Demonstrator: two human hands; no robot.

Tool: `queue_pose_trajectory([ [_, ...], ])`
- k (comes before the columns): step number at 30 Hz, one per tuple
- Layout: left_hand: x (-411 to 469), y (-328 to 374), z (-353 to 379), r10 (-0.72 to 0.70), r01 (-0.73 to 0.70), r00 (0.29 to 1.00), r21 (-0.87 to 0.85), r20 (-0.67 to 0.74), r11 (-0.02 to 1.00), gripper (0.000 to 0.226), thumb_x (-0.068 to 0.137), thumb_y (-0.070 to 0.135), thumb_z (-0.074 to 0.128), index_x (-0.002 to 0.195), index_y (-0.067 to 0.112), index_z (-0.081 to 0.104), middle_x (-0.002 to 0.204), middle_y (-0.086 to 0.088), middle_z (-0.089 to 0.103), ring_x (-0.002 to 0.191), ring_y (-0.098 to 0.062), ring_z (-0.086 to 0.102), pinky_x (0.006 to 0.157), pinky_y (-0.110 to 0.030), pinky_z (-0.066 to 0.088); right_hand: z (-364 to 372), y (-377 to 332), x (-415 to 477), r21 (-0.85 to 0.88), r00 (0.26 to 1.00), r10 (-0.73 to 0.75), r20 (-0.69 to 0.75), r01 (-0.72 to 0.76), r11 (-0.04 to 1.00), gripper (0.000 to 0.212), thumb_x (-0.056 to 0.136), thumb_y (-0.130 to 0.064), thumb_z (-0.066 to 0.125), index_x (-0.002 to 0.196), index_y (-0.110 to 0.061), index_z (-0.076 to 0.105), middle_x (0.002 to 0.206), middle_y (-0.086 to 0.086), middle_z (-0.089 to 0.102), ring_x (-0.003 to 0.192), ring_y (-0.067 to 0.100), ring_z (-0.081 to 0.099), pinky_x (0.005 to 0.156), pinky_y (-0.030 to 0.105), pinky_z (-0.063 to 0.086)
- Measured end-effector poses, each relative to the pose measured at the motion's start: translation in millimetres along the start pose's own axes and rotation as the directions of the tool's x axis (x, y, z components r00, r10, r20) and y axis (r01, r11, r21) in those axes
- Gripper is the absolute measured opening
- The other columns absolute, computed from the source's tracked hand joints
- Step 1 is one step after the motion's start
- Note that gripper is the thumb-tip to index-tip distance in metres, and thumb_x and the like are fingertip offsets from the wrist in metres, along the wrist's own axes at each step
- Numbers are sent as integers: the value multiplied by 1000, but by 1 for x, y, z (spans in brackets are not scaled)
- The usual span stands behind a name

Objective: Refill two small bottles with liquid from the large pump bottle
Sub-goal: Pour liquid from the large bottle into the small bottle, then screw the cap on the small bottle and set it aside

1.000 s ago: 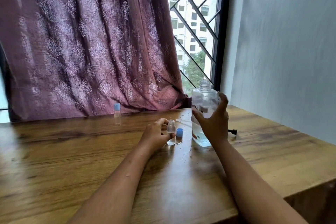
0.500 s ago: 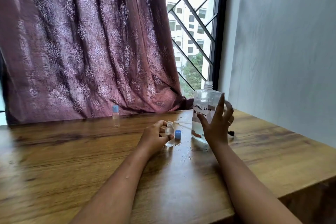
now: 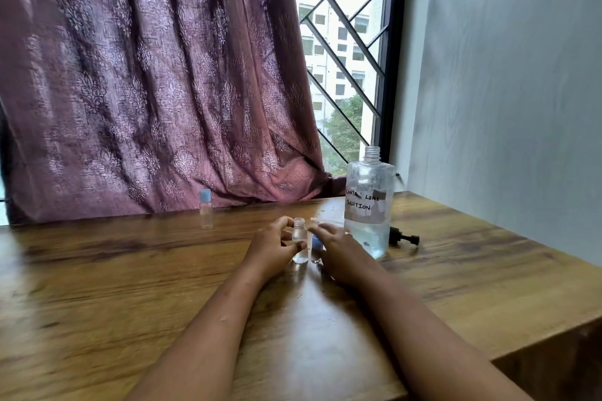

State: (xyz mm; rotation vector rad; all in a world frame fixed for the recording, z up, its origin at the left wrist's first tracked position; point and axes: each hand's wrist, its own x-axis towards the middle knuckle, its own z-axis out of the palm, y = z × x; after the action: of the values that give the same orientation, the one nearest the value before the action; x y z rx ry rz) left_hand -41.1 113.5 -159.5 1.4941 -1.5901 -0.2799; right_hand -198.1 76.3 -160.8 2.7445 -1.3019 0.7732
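A large clear bottle [image 3: 369, 202] with no top, labelled "contact lens solution", stands upright on the wooden table [image 3: 130, 286], partly filled with clear liquid. Its black pump head [image 3: 404, 237] lies on the table just right of it. A small uncapped clear bottle [image 3: 299, 242] stands in the middle, and my left hand [image 3: 272, 249] holds it by the side. My right hand [image 3: 338, 252] hovers just right of it, fingers spread over a blue cap [image 3: 316, 241] that is mostly hidden. A second small bottle [image 3: 206, 209] with a blue cap stands farther back left.
A maroon patterned curtain [image 3: 146, 75] hangs behind the table. A window with a black diagonal grille [image 3: 345, 42] is at the back right, and a grey wall [image 3: 505, 91] borders the right. The table's right front corner [image 3: 495, 358] drops off near my right forearm.
My right hand has let go of the large bottle, which now stands on the table, and has moved left to the blue cap. My left hand has stayed on the small bottle.
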Motion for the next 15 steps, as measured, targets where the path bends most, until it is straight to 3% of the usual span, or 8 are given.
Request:
queue_pose_trajectory([
  [3,0,0,1,10,-10,1000,8,8,1000,35,75,23,75,107,20,60,98,-4,72,90,-17,68,81,-29,52,3,0,-1,-30,998,-23,57,25,999,42,90,-12,46,132,-14,51,136,9,50,118,29,52,95,30,40],
  [7,1,0,1,14,-14,1000,1,16,1000,37,76,23,75,108,20,59,100,-5,71,92,-18,68,83,-32,54,2,1,-1,2,1000,-5,-13,5,1000,36,86,-8,52,121,-13,57,118,11,56,104,32,58,86,34,46],
  [11,1,0,2,12,-12,1000,-2,19,1000,37,76,23,75,110,19,59,102,-6,71,91,-17,68,80,-28,50,2,2,4,120,985,43,-168,-23,993,33,77,1,59,108,-10,60,109,8,57,94,25,58,77,26,44],
  [15,0,2,1,17,-16,1000,-17,14,1000,37,77,18,75,110,16,59,103,-7,69,90,-19,68,82,-28,50,-8,-4,11,412,905,145,-399,35,911,29,74,-1,70,100,-10,63,98,1,51,84,19,55,76,24,51],
])
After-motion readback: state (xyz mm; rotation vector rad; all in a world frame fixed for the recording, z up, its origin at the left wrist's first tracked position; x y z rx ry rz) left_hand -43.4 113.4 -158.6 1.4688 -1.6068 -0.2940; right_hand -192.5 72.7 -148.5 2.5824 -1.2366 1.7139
